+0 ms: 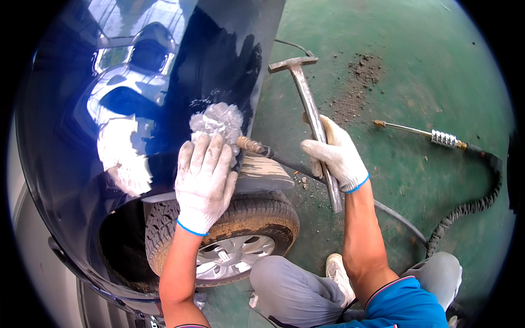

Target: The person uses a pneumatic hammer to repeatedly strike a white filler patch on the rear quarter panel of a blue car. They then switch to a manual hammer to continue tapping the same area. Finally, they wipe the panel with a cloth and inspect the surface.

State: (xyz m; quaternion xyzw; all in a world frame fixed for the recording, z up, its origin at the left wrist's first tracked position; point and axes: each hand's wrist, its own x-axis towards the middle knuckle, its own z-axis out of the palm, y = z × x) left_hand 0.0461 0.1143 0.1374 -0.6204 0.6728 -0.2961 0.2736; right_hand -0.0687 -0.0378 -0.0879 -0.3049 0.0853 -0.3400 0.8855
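My left hand [203,180], in a white knit glove with a blue cuff, lies flat on the dark blue car body panel [188,60] above the wheel. Its fingers are stretched out, their tips at a rough whitish patch [219,117] where the blue paint is gone. In my gloved right hand [338,156] is a metal body hammer [307,98], gripped round the shaft. Its head points up and away, clear of the panel. Just right of my left fingertips, a brownish wrapped cable end [251,145] sits against the panel edge.
A second bare patch [123,156] shows farther left. Below my left hand is a tyre [284,213] with a silver rim. On the green floor [432,60] lie dirt crumbs [363,74] and a rod-shaped tool [443,139] with a ribbed grip, joined to a sleeved cable [465,206].
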